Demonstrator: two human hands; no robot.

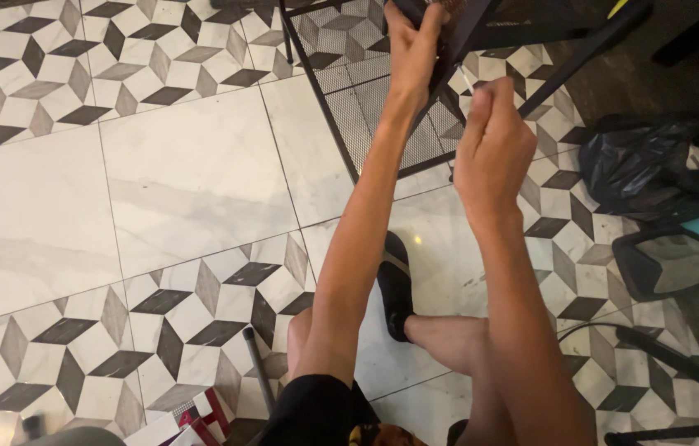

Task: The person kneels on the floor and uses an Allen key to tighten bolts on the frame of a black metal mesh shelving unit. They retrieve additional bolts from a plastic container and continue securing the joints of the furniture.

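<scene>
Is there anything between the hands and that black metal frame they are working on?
Nothing visible. The left hand already grips the black metal frame; the right hand is closed just below it, with no object between.

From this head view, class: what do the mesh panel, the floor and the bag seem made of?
Mesh panel: likely black-coated metal, with fine perforations and a rigid frame. Floor: probably glossy ceramic or marble-look tile, showing grout lines and reflections. Bag: thin black plastic, crinkled and shiny.

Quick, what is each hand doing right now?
Left hand: closed around a dark frame bar by the black mesh panel.
Right hand: fist closed, pinching something thin and pale; cannot tell what.
</scene>
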